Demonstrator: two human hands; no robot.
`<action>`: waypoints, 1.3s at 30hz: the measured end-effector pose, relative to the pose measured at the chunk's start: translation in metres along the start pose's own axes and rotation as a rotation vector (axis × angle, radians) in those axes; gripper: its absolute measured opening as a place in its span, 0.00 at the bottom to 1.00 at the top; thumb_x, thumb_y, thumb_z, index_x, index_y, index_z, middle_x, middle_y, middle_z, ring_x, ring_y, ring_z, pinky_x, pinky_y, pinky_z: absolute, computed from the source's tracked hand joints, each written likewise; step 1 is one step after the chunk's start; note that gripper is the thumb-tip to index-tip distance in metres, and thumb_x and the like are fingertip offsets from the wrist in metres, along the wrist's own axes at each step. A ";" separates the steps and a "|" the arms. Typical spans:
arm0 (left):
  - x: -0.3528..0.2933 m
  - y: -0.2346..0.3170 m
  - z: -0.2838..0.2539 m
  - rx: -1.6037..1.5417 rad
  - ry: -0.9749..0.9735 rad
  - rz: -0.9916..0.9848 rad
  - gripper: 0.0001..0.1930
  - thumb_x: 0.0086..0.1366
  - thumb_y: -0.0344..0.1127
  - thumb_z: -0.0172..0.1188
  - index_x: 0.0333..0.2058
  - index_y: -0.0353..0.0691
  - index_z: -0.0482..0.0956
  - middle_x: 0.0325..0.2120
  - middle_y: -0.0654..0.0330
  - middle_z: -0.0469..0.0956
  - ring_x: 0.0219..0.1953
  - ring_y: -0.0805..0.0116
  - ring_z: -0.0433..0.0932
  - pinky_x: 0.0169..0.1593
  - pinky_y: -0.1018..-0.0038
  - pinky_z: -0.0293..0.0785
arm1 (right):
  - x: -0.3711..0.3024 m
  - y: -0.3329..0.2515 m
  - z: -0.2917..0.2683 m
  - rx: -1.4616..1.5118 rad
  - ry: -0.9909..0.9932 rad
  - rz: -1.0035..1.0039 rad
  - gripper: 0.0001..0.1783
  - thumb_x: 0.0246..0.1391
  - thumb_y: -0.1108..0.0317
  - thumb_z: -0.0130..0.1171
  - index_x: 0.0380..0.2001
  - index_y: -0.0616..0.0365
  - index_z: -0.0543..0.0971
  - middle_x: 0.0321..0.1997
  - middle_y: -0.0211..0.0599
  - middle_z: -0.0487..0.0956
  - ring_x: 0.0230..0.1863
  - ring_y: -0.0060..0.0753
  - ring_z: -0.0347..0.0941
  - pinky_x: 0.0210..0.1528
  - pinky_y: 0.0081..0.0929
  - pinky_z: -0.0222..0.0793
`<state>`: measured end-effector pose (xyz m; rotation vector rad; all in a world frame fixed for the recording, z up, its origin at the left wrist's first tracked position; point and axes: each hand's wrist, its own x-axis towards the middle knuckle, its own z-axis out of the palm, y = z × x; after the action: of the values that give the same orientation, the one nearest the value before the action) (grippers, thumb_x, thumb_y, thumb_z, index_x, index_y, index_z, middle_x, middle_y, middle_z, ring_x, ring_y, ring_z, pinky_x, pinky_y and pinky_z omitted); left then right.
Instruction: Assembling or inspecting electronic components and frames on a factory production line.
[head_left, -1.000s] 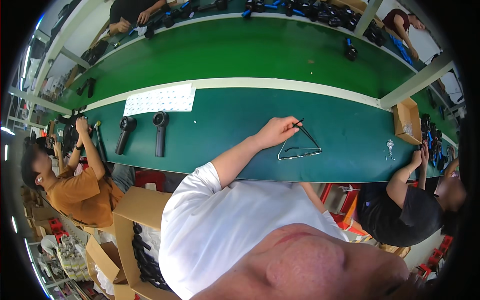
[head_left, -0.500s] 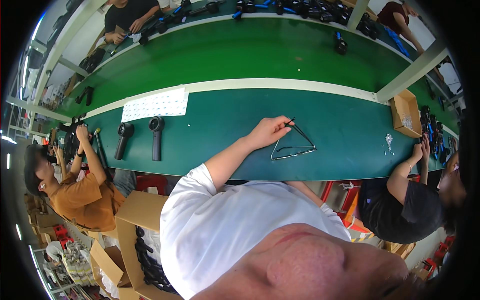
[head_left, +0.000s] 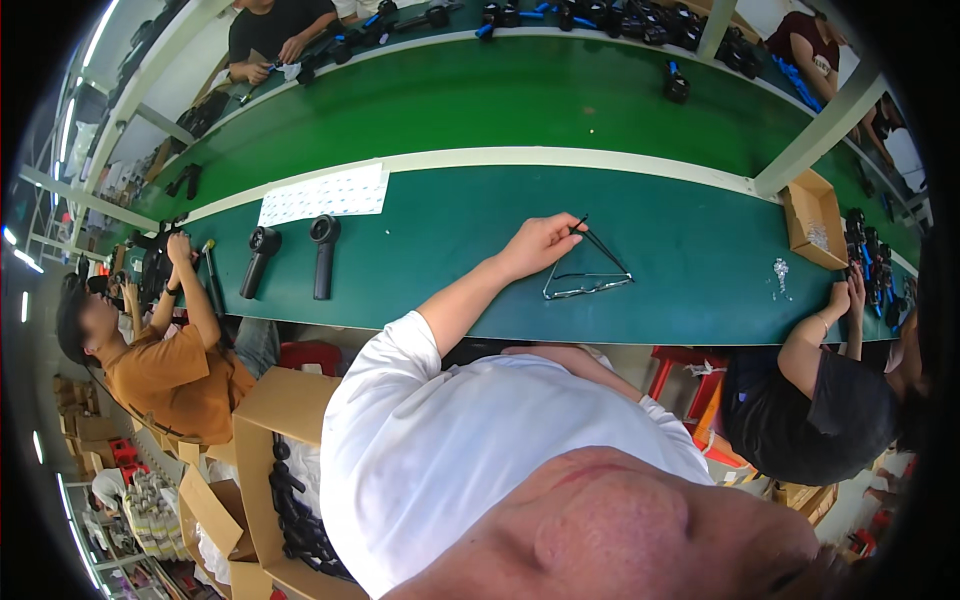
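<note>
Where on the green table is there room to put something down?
Bare green lies between the black handheld tool and the hand holding the eyeglasses, and between the eyeglasses and the cardboard box. The far table edge is crowded.

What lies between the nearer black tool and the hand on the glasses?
Nothing: the head view shows bare green table between the black tool and the left hand pinching the glasses.

A person in a white shirt stretches one hand (head_left: pixel 538 243) out over the green tabletop (head_left: pixel 420 260), its fingers (head_left: pixel 566 232) pinching the end of a thin wire loop (head_left: pixel 588 275) lying there. Two black handheld devices (head_left: pixel 292 255) rest further left, beside a white printed sheet (head_left: pixel 325 194).
</note>
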<state>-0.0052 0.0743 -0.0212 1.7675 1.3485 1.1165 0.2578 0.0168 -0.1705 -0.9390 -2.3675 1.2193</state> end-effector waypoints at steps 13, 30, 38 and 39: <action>0.001 0.000 0.000 -0.016 -0.013 0.006 0.10 0.67 0.32 0.61 0.46 0.40 0.80 0.13 0.67 0.66 0.16 0.81 0.62 0.23 0.78 0.59 | 0.039 -0.046 0.000 0.120 -0.147 0.026 0.17 0.61 0.64 0.59 0.50 0.63 0.78 0.49 0.49 0.80 0.50 0.49 0.75 0.56 0.40 0.69; 0.003 -0.001 -0.005 -0.058 -0.076 -0.056 0.10 0.67 0.32 0.61 0.46 0.40 0.80 0.14 0.67 0.67 0.17 0.81 0.62 0.23 0.79 0.59 | -0.025 -0.082 -0.069 0.185 -0.289 0.118 0.19 0.63 0.67 0.56 0.56 0.59 0.75 0.53 0.50 0.80 0.53 0.49 0.77 0.56 0.39 0.71; 0.002 -0.005 -0.003 -0.048 -0.041 0.001 0.11 0.67 0.31 0.62 0.47 0.40 0.80 0.14 0.67 0.66 0.16 0.81 0.62 0.23 0.78 0.59 | -0.005 -0.170 -0.165 0.445 -0.041 0.082 0.11 0.64 0.73 0.56 0.47 0.65 0.80 0.40 0.40 0.84 0.42 0.28 0.81 0.45 0.27 0.76; 0.001 -0.005 -0.003 -0.046 -0.033 -0.003 0.11 0.67 0.31 0.62 0.47 0.40 0.80 0.14 0.67 0.66 0.16 0.81 0.62 0.23 0.78 0.59 | 0.006 -0.169 -0.170 0.458 0.059 0.059 0.10 0.64 0.73 0.57 0.46 0.65 0.80 0.38 0.39 0.84 0.40 0.27 0.81 0.44 0.27 0.76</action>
<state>-0.0094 0.0766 -0.0237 1.7429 1.2951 1.1042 0.2765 0.0517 0.0655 -0.8766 -1.9002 1.6365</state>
